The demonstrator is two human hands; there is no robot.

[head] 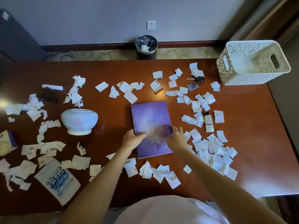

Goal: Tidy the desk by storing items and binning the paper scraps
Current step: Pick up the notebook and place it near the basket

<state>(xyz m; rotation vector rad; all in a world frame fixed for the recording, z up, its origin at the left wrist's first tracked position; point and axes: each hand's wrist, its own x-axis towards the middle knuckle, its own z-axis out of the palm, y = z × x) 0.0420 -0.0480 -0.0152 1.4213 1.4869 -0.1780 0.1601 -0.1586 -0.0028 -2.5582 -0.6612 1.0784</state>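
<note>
Notebook [152, 117] lies flat mid tabletop [258, 126] among scraps [102, 86], my left hand [134, 139] pinching its spiral edge and right hand [175, 138] gripping the opposite edge, so I'd lift it level, keeping scraps undisturbed, then carry it to the basket [252, 73] at back right.
</note>
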